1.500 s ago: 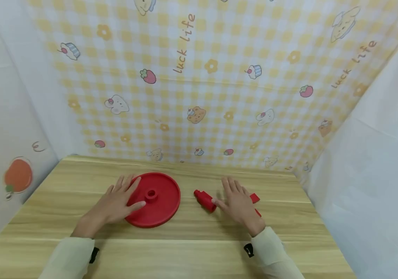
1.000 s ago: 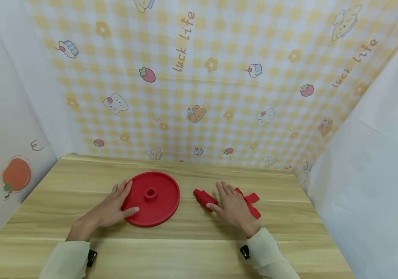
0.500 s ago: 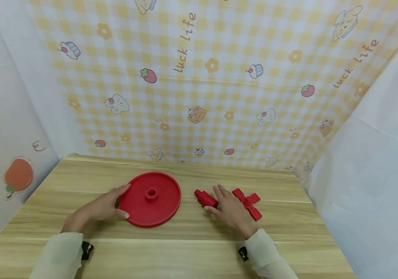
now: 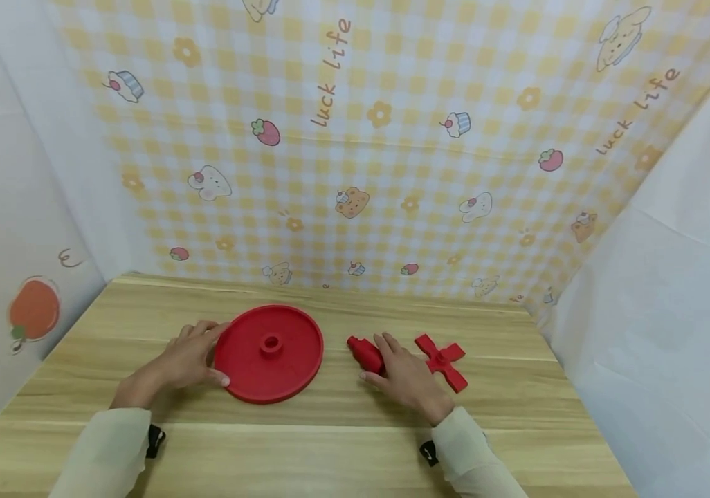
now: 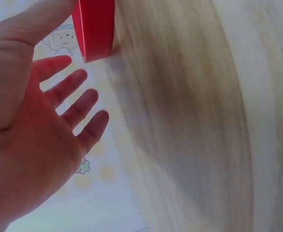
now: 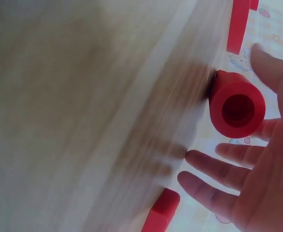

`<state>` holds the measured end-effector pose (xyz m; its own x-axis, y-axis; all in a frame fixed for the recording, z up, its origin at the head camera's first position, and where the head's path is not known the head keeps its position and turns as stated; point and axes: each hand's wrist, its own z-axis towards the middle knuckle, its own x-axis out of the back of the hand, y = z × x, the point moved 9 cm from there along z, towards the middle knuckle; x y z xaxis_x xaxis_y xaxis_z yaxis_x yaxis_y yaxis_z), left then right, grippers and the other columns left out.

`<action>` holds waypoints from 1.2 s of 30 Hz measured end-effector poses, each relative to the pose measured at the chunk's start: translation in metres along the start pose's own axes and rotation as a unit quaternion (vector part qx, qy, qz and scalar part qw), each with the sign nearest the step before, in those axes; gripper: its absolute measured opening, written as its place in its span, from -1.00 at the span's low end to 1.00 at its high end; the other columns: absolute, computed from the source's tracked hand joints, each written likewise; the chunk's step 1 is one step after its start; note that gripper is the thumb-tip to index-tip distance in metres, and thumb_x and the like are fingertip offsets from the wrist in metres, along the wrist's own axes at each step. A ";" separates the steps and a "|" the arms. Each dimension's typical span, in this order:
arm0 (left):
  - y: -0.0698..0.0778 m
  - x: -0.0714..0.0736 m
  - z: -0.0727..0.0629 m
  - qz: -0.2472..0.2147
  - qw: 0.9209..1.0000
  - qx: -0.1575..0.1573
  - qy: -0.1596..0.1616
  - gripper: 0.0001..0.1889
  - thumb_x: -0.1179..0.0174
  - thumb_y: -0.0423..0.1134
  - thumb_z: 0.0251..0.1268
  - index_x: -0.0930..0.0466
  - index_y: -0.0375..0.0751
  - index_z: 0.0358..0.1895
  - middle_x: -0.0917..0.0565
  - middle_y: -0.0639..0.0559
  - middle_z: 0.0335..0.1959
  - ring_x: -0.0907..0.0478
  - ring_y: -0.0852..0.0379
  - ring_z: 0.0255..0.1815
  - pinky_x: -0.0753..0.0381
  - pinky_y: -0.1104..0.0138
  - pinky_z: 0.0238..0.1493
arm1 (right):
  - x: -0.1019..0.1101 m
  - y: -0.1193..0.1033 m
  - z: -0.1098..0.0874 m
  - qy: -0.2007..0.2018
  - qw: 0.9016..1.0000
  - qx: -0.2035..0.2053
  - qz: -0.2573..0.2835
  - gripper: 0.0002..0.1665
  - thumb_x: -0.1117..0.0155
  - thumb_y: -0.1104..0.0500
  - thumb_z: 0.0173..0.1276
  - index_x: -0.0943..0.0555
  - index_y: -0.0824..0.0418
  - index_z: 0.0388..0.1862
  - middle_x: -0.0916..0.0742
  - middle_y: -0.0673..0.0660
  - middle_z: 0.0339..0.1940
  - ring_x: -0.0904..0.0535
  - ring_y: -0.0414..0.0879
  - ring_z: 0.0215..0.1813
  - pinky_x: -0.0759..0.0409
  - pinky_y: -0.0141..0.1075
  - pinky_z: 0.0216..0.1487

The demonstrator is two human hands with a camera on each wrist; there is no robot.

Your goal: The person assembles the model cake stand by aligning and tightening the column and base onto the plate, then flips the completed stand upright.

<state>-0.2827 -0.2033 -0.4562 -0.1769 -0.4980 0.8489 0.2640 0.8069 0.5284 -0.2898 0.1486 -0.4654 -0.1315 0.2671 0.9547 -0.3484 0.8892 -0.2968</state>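
Note:
A round red disc (image 4: 295,370) with a raised rim and a hollow hub in the middle lies on the wooden table. At its left edge is my left hand (image 4: 180,360), thumb at the rim; in the left wrist view its fingers (image 5: 78,108) are spread, with the disc's edge (image 5: 95,34) beside the thumb. A red hollow cylinder with a narrower notched end (image 4: 365,353) lies to the right of the disc. My right hand (image 4: 407,379) arches over its near end, with the cylinder (image 6: 219,108) between thumb and loosely bent fingers in the right wrist view.
A red four-armed cross piece (image 4: 452,353) with a small central boss lies just right of the right hand. The wooden table (image 4: 305,456) ends at a checkered cloth backdrop (image 4: 380,159), with white cloth (image 4: 672,311) on the right side.
My left hand has drawn back leftward from over the disc to its left edge. My right hand has shifted left off the cross piece and closer over the cylinder. The red pieces stay in place.

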 end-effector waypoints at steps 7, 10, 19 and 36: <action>-0.003 -0.012 -0.001 -0.051 0.997 0.006 -0.052 0.20 -0.54 0.09 -0.10 -0.04 -0.44 0.52 -0.13 -0.46 0.47 -0.05 -0.49 0.34 -0.16 -0.45 0.18 | 0.003 -0.002 0.001 0.021 1.000 0.007 -0.018 -0.18 -0.38 -0.23 0.27 -0.43 0.19 0.36 -0.62 0.14 0.10 -0.54 -0.06 -0.11 -0.59 -0.12 -0.16; -0.006 -0.015 -0.002 -0.064 0.996 0.014 -0.061 0.23 -0.54 0.09 -0.09 0.03 -0.45 0.54 -0.10 -0.45 0.49 0.01 -0.51 0.36 -0.05 -0.45 0.20 | 0.006 -0.002 0.002 0.034 0.999 0.006 -0.023 -0.29 -0.41 -0.18 0.26 -0.50 0.19 0.25 -0.66 0.10 -0.07 -0.52 -0.10 -0.22 -0.58 -0.17 -0.24; -0.010 -0.020 0.000 -0.095 0.993 0.030 -0.067 0.24 -0.52 0.13 -0.07 0.08 -0.38 0.56 -0.14 -0.44 0.47 0.10 -0.49 0.41 0.01 -0.36 0.22 | 0.010 -0.001 0.005 0.060 0.998 0.008 -0.005 -0.49 -0.44 -0.07 0.27 -0.54 0.20 0.04 -0.64 0.04 -0.23 -0.46 -0.16 -0.37 -0.49 -0.32 -0.36; -0.010 -0.022 -0.004 -0.094 0.990 0.038 -0.094 0.22 -0.47 0.13 0.02 0.14 -0.37 0.57 -0.04 -0.49 0.47 0.15 -0.49 0.42 0.03 -0.38 0.21 | 0.023 -0.037 0.043 0.089 0.979 0.049 0.174 -0.58 -0.47 0.14 0.23 -0.56 0.23 0.00 -0.68 0.10 -0.20 -0.61 -0.14 -0.27 -0.61 -0.36 -0.25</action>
<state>-0.2776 -0.2016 -0.4800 -0.3907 -0.5794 0.7153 0.1384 0.7313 0.6679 -0.3201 0.1060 -0.4340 -0.0967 0.6165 0.7814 -0.3997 0.6949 -0.5978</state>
